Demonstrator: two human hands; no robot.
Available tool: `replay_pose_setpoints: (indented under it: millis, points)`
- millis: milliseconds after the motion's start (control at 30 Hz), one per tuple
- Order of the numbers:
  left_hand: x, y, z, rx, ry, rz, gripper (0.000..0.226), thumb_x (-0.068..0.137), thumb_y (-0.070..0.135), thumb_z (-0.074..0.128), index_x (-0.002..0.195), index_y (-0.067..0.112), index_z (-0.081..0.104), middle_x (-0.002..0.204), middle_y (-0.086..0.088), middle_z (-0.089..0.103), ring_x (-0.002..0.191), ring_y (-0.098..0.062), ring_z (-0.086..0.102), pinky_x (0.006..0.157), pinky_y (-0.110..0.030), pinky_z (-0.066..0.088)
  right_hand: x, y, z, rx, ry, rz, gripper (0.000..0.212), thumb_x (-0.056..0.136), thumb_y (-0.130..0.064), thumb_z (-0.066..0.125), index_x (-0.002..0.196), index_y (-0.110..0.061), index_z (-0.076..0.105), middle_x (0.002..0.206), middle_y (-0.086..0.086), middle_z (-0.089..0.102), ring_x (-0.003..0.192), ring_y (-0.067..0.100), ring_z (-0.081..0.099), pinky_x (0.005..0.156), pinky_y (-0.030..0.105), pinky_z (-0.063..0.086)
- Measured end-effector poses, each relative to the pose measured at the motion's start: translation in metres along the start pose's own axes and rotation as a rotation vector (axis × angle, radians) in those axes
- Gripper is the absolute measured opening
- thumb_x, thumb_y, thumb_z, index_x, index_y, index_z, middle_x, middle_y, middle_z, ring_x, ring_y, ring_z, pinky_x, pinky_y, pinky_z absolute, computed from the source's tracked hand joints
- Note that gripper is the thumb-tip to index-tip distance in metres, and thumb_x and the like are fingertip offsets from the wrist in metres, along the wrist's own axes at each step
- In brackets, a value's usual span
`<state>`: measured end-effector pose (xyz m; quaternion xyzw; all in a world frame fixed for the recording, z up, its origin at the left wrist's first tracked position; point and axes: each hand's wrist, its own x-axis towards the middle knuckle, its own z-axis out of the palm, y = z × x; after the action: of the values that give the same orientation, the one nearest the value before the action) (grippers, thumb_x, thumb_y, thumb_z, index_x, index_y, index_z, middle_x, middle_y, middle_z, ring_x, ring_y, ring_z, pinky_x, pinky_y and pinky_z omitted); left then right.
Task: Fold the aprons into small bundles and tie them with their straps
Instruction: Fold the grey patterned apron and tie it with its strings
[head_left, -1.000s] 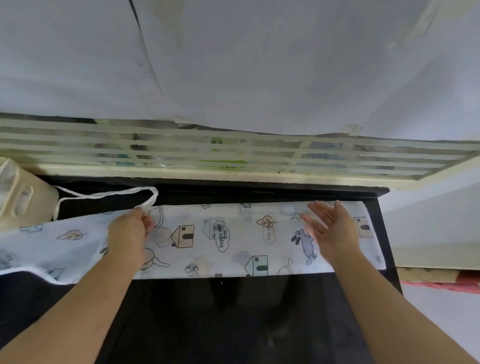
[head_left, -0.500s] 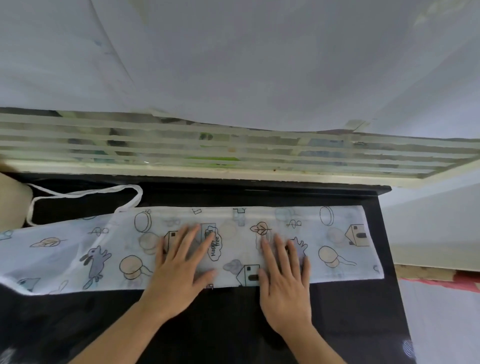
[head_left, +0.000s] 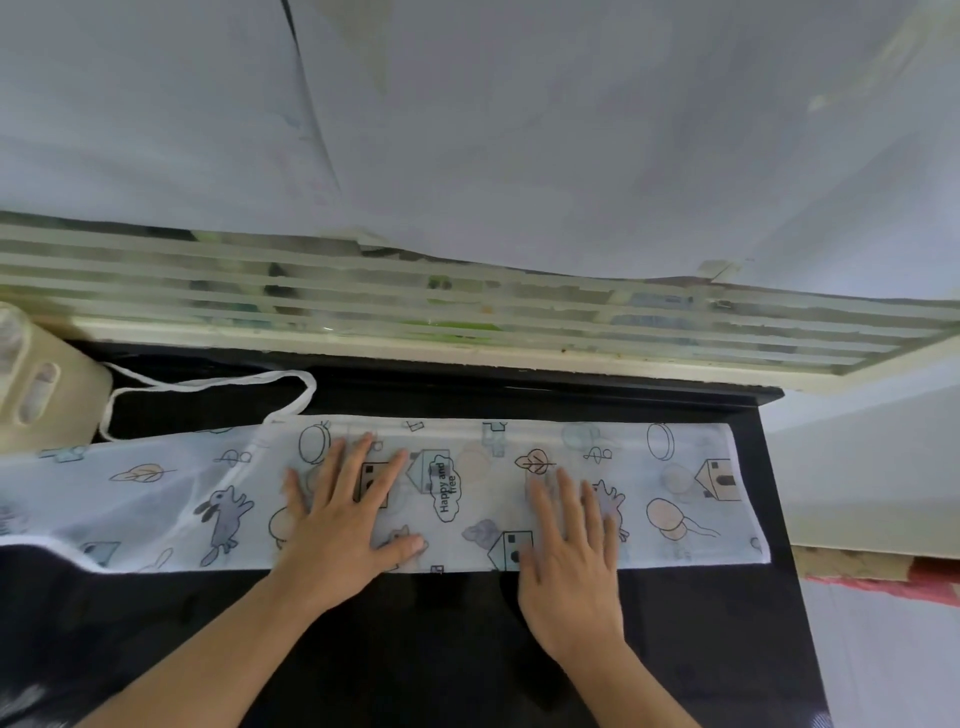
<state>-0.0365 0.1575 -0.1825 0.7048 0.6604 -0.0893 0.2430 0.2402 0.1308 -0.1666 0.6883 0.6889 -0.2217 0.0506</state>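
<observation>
A white printed apron (head_left: 519, 493) lies folded into a long flat band across a glossy black table (head_left: 415, 649), running from 9 o'clock to 3 o'clock through the middle of the view. Its near edge is a straight crease for most of its length; toward 9 o'clock the cloth widens, its hemmed edge curves down, and it runs out of view on the left. The band's right end stops just short of the table's right edge at 3 o'clock. The left hand (head_left: 343, 514) lies flat on the apron near the centre, fingers straight and spread, thumb pointing toward 3 o'clock. The right hand (head_left: 571, 551) lies flat just beside it, toward 4 o'clock, fingers straight and pointing to 12 o'clock, palm over the near crease. Neither hand grips anything; both press the cloth down. A white strap (head_left: 208, 384) loops across the bare table from the apron's far edge toward 10 o'clock, ending beside a cream container (head_left: 47, 395) at the left edge. Bare black surface fills the space from the crease down to 6 o'clock, around both forearms. A narrow dark strip stays open between the apron's far edge and the table's back edge at 12 o'clock. Beyond that edge stands a slatted pale window frame (head_left: 467, 317), with a pale curtain (head_left: 519, 130) hanging above it.
</observation>
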Motion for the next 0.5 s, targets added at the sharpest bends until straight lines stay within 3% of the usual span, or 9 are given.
replay_pose_setpoints:
  millis: [100,167,267,333,400,500]
  points:
    - [-0.003,-0.002,0.002,0.008,-0.008,0.015,0.104,0.081,0.093,0.035,0.152,0.055,-0.03,0.163,0.009,-0.043,0.151,-0.024,-0.039,0.12,-0.07,-0.014,0.0,-0.021,0.011,0.028,-0.035,-0.124,0.068,0.108,-0.047,0.028,0.159,-0.049,-0.018,0.168,-0.012,-0.03,0.153,0.02,-0.035,0.127,0.057,-0.01]
    - [-0.005,-0.006,0.002,0.009,-0.005,0.03,0.105,0.08,0.095,0.035,0.152,0.055,-0.029,0.163,0.009,-0.042,0.152,-0.023,-0.038,0.121,-0.069,-0.013,-0.004,-0.016,0.018,0.043,-0.028,-0.098,0.07,0.108,-0.052,0.031,0.158,-0.051,-0.018,0.169,-0.013,-0.028,0.154,0.019,-0.033,0.127,0.058,-0.009]
    - [-0.011,-0.008,0.003,0.015,-0.001,0.028,0.107,0.078,0.096,0.035,0.154,0.054,-0.027,0.166,0.008,-0.037,0.154,-0.025,-0.034,0.122,-0.069,-0.012,-0.018,0.0,0.016,0.04,0.026,-0.024,0.08,0.1,-0.055,0.049,0.163,-0.045,0.001,0.172,-0.008,-0.014,0.159,0.025,-0.016,0.129,0.054,-0.002]
    - [-0.013,-0.006,0.004,0.011,0.01,0.025,0.107,0.078,0.096,0.035,0.154,0.053,-0.027,0.166,0.007,-0.037,0.154,-0.026,-0.033,0.122,-0.068,-0.013,-0.027,0.004,0.01,-0.001,0.039,-0.113,0.075,0.091,-0.048,0.063,0.157,-0.04,0.027,0.169,-0.004,0.013,0.157,0.029,0.011,0.128,0.052,0.018]
    - [-0.015,-0.005,0.004,0.006,0.007,0.026,0.107,0.078,0.096,0.035,0.154,0.054,-0.027,0.166,0.007,-0.037,0.154,-0.026,-0.032,0.122,-0.068,-0.013,-0.028,0.004,0.007,-0.033,0.03,-0.234,0.059,0.081,-0.031,0.075,0.137,-0.031,0.054,0.146,-0.004,0.048,0.138,0.026,0.045,0.111,0.045,0.047]
    - [-0.018,-0.005,0.005,0.009,0.003,0.026,0.108,0.077,0.097,0.035,0.154,0.054,-0.027,0.167,0.008,-0.036,0.155,-0.026,-0.031,0.122,-0.069,-0.011,-0.016,0.007,0.009,-0.117,0.114,-0.325,0.039,0.07,-0.009,0.077,0.106,-0.021,0.068,0.108,-0.004,0.063,0.102,0.025,0.061,0.086,0.039,0.057]
